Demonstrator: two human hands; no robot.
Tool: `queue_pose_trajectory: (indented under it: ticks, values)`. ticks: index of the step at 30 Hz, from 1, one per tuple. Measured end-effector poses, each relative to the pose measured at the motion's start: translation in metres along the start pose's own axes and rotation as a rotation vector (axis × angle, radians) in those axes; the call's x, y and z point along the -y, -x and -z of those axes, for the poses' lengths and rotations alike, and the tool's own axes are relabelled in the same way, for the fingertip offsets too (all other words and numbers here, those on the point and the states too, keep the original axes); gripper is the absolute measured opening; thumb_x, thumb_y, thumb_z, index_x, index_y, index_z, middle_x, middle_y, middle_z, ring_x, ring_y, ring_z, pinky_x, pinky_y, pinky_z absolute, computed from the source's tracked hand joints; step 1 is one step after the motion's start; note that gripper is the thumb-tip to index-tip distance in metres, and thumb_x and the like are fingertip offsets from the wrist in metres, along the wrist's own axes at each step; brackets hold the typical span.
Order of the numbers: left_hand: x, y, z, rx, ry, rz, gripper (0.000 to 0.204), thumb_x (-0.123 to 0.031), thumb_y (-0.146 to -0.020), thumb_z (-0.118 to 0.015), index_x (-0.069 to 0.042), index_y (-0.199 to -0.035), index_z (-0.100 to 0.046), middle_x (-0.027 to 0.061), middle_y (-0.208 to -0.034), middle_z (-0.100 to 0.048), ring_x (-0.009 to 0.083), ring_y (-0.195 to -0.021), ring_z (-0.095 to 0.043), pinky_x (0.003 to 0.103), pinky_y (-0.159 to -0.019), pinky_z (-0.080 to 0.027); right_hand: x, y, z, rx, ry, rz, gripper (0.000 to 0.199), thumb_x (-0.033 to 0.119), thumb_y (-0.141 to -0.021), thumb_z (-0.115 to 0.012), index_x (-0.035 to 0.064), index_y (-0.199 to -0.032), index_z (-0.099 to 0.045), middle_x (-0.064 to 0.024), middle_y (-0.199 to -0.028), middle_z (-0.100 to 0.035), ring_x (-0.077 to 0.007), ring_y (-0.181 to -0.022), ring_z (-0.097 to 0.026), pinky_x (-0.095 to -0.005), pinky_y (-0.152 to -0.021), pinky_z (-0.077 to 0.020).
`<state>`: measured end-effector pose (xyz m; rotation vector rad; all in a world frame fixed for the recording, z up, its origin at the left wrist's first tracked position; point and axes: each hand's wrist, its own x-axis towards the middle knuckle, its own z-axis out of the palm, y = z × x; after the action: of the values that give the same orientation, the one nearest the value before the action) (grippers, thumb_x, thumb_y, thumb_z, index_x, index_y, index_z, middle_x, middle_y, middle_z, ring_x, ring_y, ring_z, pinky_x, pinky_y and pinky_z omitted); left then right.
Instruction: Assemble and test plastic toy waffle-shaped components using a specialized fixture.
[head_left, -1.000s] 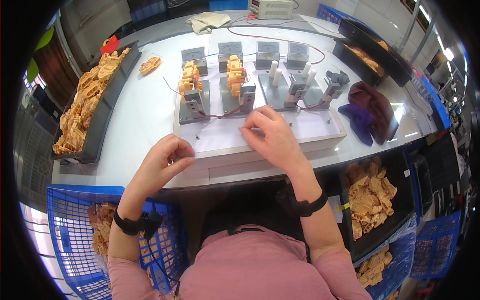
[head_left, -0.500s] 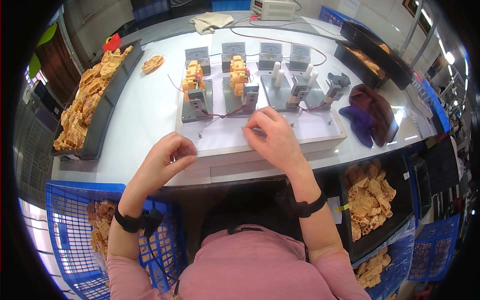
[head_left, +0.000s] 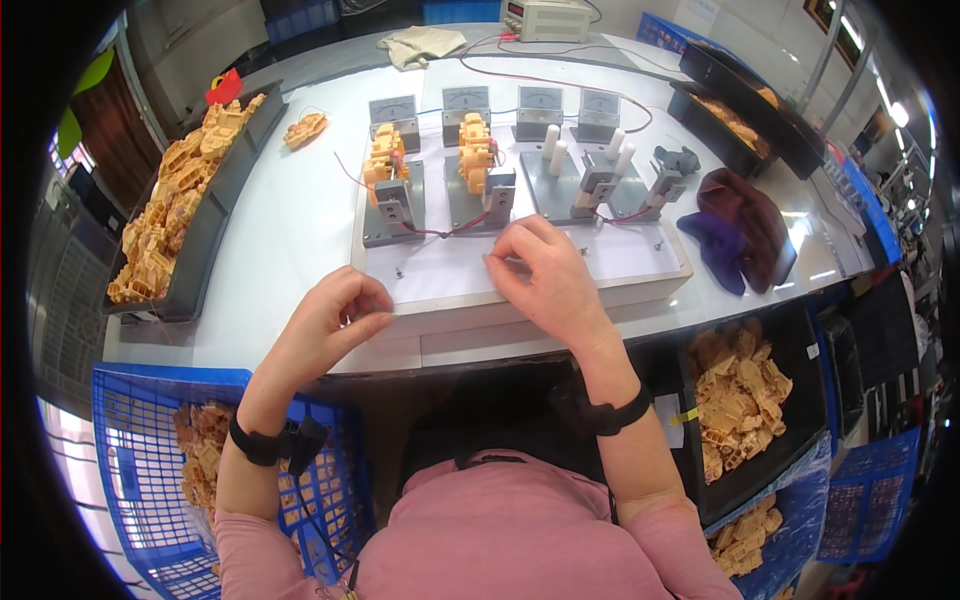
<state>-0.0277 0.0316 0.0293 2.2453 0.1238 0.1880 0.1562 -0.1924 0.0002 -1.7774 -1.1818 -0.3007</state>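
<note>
My left hand (head_left: 340,312) is at the near left edge of a white-topped test board (head_left: 455,280). Its fingers curl loosely, thumb apart, with nothing between them. My right hand (head_left: 545,275) hovers over or rests on the board's near middle; its fingers are bent, the thumb stands off from them, and no object shows there. Beyond the hands, two grey metal fixtures carry yellow plastic assemblies, a left one (head_left: 386,165) and a right one (head_left: 476,155). Two fixtures with white pegs (head_left: 557,158) stand to their right, with no yellow part on them. Analog meters (head_left: 467,104) line up behind.
A grey tray of tan plastic parts (head_left: 195,285) stands at left, near one loose part (head_left: 306,130). Dark cloths (head_left: 745,235) lie right of the board. Black trays (head_left: 715,140) and a power supply (head_left: 547,20) are farther back. Blue crates (head_left: 125,440) flank me below the table.
</note>
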Motion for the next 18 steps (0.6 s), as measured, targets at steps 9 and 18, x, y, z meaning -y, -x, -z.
queue_pose_trajectory:
  ticks: [9, 18]
  values:
    - [0.0, -0.0005, 0.0004, 0.004, -0.025, 0.005, 0.015, -0.011, -0.09, -0.073, -0.005, -0.1, -0.065, 0.0035, -0.094, -0.059, 0.0136, -0.084, -0.059, 0.027, -0.073, -0.045, 0.0018, 0.0001, 0.0034, 0.031, 0.04, -0.001, 0.012, 0.007, -0.087, -0.072, 0.0022, -0.087, -0.062, -0.0098, -0.095, -0.064, -0.0281, -0.086, -0.066, -0.0362, -0.07, -0.0533]
    - [-0.0035, -0.0012, -0.0004, -0.009, -0.064, 0.013, 0.012, -0.004, -0.089, -0.073, -0.002, -0.098, -0.066, 0.0024, -0.093, -0.061, 0.01, -0.08, -0.061, 0.025, -0.074, -0.049, 0.0059, 0.0001, 0.0034, -0.034, -0.114, -0.101, 0.011, 0.01, -0.087, -0.071, 0.004, -0.089, -0.062, -0.0098, -0.093, -0.062, -0.0293, -0.083, -0.063, -0.0394, -0.072, -0.0499]
